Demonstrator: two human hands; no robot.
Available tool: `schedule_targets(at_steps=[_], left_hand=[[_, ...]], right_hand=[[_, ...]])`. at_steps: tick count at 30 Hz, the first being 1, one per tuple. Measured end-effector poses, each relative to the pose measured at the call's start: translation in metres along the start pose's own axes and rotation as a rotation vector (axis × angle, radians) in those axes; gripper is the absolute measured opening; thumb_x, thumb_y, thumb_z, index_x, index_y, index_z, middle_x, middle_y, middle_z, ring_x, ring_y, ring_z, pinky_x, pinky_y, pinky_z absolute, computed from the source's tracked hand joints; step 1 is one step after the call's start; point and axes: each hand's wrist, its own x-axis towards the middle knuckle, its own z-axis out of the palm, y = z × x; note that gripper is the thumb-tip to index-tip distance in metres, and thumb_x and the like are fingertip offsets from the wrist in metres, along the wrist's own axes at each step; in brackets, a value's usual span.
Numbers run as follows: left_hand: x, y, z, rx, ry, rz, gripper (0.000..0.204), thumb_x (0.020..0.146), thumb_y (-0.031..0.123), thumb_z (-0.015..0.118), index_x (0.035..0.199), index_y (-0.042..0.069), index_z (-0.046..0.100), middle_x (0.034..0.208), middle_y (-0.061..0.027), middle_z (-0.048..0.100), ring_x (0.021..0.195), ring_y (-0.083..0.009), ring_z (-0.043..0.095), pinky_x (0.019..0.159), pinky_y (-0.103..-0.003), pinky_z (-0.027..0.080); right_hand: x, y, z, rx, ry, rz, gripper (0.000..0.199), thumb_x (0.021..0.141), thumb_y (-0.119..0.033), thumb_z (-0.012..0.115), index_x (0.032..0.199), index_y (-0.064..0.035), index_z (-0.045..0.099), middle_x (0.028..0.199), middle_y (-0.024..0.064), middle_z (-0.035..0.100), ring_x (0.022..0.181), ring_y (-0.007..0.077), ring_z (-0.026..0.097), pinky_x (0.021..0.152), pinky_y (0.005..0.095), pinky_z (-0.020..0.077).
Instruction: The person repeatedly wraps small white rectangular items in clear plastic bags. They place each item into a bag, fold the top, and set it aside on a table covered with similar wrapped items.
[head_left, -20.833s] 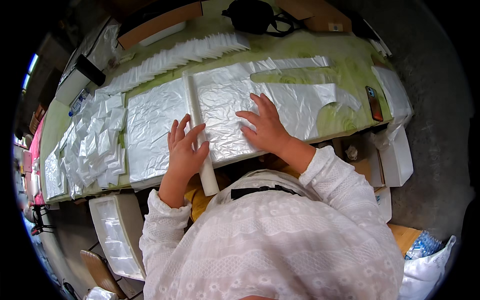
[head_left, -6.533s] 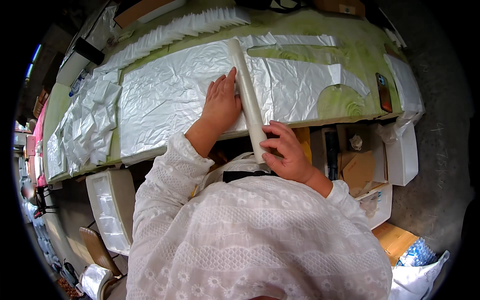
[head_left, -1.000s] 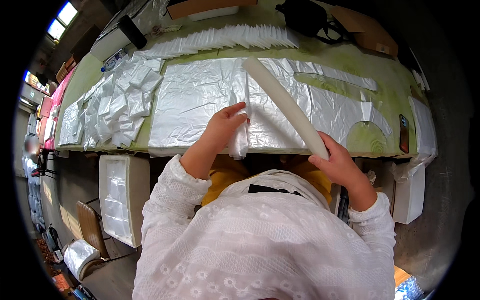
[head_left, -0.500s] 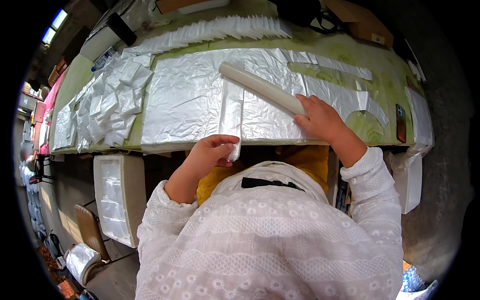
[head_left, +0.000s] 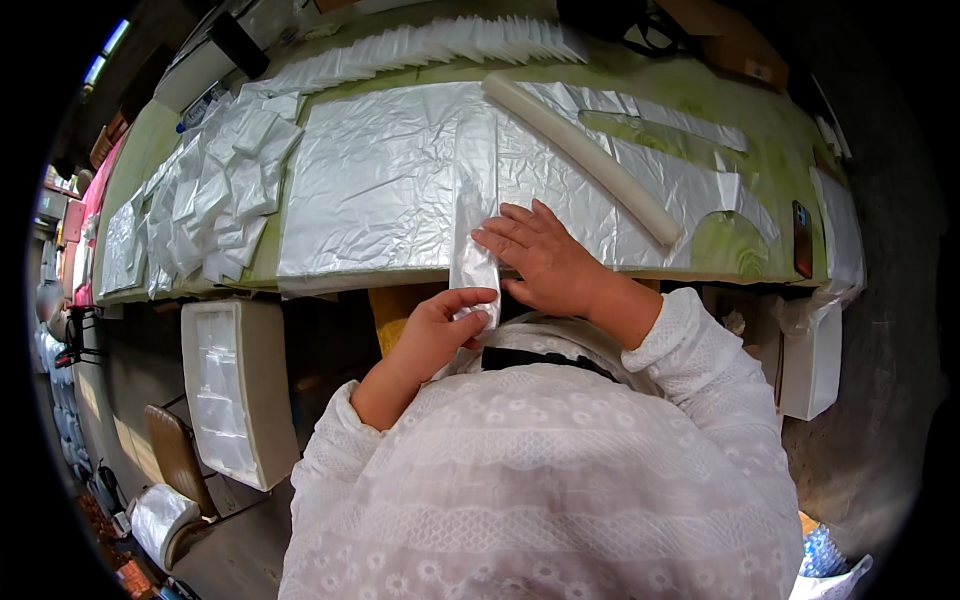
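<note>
Across the table lies a thin, shiny plastic sheet (head_left: 370, 180) with apron-like cut-outs and straps at its right end. A narrow folded plastic strip (head_left: 476, 160) runs over it and past the table's near edge. My left hand (head_left: 446, 328) pinches the strip's near end between thumb and fingers. My right hand (head_left: 545, 258) rests over the strip just beyond, fingers stretched out and touching it, holding nothing. To the right a pale cylindrical tube (head_left: 585, 155) lies slantwise on the sheet, apart from both hands.
A heap of small folded plastic packets (head_left: 225, 190) covers the table's left side. A long row of upright folded packets (head_left: 440, 45) stands behind the sheet. A phone (head_left: 802, 240) lies at the right edge. Below, at left, stands a white foam box (head_left: 265, 390) holding packets.
My right hand has let go of the tube and moved left onto the strip. The tube now lies farther right and more steeply slanted. My left hand still pinches the strip's end.
</note>
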Motion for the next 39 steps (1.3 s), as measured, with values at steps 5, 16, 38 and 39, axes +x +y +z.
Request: schedule_targets(at_steps=[5,16,38,39], left_hand=[[-0.019,0.023,-0.035,-0.143,-0.566,0.082,0.037,0.098,0.011,0.068,0.134,0.003,0.062,0.092,0.0007,0.064,0.079,-0.0057,0.059,0.074,-0.023,0.052],[0.153,0.084,-0.073,1.395,0.209,0.697,0.053,0.104,0.037,0.05,0.151,0.014,0.047,0.163,-0.0079,0.036,0.154,-0.0281,0.026,0.123,-0.057,0.015],[0.07,0.036,-0.038,1.002,0.325,0.773,0.02,0.088,0.025,0.073,0.096,0.006,0.075,0.103,-0.0074,0.07,0.104,-0.0299,0.062,0.098,-0.045,0.042],[0.073,0.037,-0.035,1.017,0.367,0.734,0.021,0.09,0.026,0.072,0.095,0.006,0.075,0.103,-0.0074,0.07,0.104,-0.03,0.062,0.098,-0.045,0.041]], right_hand=[[-0.005,0.007,0.006,0.075,0.052,0.028,0.053,0.076,-0.007,0.071,0.128,-0.0144,0.065,0.128,0.0091,0.058,0.13,0.0328,0.05,0.115,0.0574,0.0331],[-0.002,0.001,0.003,0.033,0.077,0.008,0.047,0.078,-0.013,0.076,0.124,-0.0174,0.068,0.124,0.0109,0.059,0.128,0.0356,0.053,0.115,0.0585,0.0355],[0.039,0.015,-0.014,0.428,-0.02,0.531,0.029,0.095,-0.03,0.061,0.101,-0.0024,0.07,0.094,0.0173,0.072,0.088,0.0395,0.067,0.08,0.0463,0.0533],[0.043,0.015,-0.013,0.42,-0.019,0.57,0.031,0.096,-0.031,0.06,0.101,-0.0027,0.071,0.095,0.0174,0.072,0.089,0.0392,0.068,0.081,0.0464,0.0533]])
